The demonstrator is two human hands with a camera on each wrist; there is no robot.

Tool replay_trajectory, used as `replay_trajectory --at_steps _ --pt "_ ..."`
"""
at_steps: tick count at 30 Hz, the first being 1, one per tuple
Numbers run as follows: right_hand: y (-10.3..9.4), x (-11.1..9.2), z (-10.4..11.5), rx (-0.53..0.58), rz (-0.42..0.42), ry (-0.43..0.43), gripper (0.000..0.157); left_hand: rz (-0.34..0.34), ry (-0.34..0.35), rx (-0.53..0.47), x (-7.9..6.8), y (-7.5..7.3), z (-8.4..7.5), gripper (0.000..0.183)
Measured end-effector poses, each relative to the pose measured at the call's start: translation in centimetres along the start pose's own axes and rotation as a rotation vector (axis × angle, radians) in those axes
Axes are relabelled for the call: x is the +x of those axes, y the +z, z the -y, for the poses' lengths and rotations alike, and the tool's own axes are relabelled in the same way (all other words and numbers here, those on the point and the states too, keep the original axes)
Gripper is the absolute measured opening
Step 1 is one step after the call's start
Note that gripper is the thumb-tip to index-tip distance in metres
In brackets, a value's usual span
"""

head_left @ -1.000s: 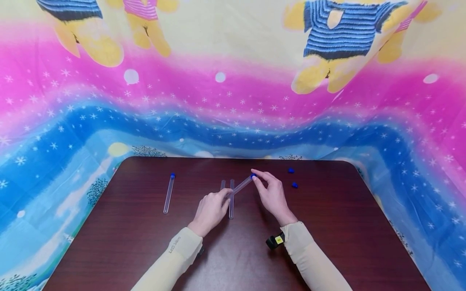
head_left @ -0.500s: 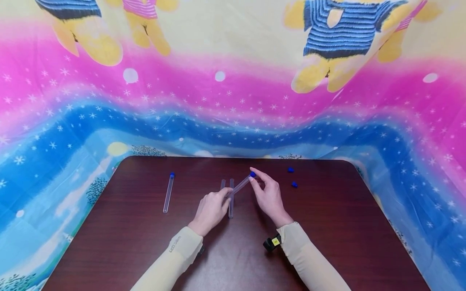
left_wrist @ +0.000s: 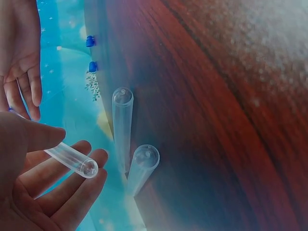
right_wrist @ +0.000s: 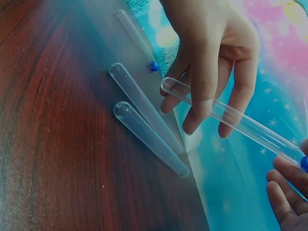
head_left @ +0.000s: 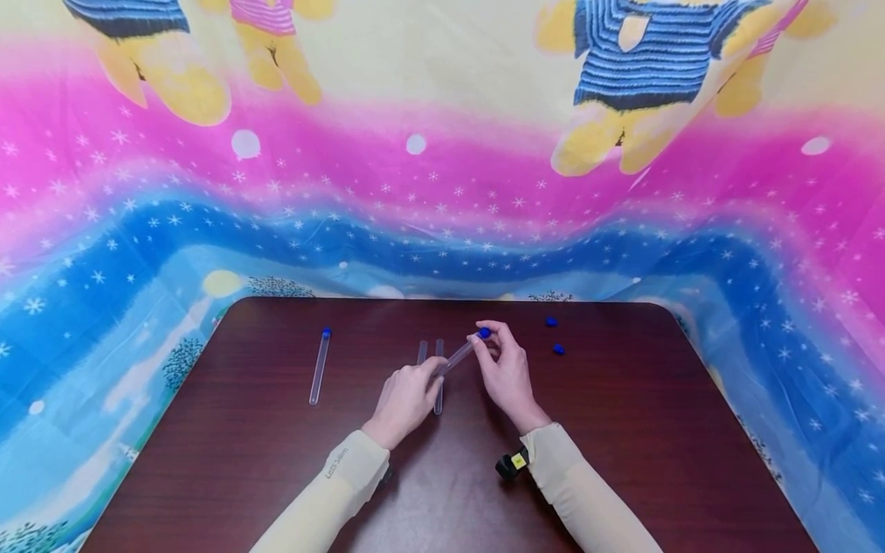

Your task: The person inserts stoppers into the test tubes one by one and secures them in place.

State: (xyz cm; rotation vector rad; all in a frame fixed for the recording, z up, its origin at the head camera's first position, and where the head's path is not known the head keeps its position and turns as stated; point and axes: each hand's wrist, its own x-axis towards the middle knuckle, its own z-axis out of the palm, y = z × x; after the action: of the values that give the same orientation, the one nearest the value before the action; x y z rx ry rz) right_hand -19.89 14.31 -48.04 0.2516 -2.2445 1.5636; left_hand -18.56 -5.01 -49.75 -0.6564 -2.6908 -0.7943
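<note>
My left hand (head_left: 408,395) pinches a clear test tube (head_left: 459,355) near its rounded lower end, between thumb and fingers. Tilted, the tube rises to the right over the table. At its upper end sits a blue cap (head_left: 485,332), which the thumb and index finger of my right hand (head_left: 510,376) pinch. How deep the cap sits cannot be seen. Two uncapped test tubes lie side by side under my left hand; the right wrist view shows the nearer tube (right_wrist: 149,139) and the farther tube (right_wrist: 144,106) whole.
On the left of the dark wooden table (head_left: 242,476) lies a tube with a blue cap (head_left: 320,369). Two loose blue caps, one farther back (head_left: 551,322) and one nearer (head_left: 558,349), lie at the right. A printed cloth (head_left: 442,192) hangs behind the table.
My right hand has shifted slightly left, and its fingers have moved around the cap, which shows more plainly now. The left hand keeps its hold, moving only slightly right.
</note>
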Motion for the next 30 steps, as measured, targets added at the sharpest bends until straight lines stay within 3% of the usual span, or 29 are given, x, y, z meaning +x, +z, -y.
replay_trajectory --at_steps 11,30 --pt "0.00 -0.08 -0.03 -0.056 0.006 0.013 0.038 -0.021 0.017 0.014 -0.06 -0.07 -0.25 0.028" --pt "0.45 -0.36 0.09 -0.012 0.078 -0.003 0.056 -0.023 0.051 -0.031 -0.03 -0.22 -0.44 0.031"
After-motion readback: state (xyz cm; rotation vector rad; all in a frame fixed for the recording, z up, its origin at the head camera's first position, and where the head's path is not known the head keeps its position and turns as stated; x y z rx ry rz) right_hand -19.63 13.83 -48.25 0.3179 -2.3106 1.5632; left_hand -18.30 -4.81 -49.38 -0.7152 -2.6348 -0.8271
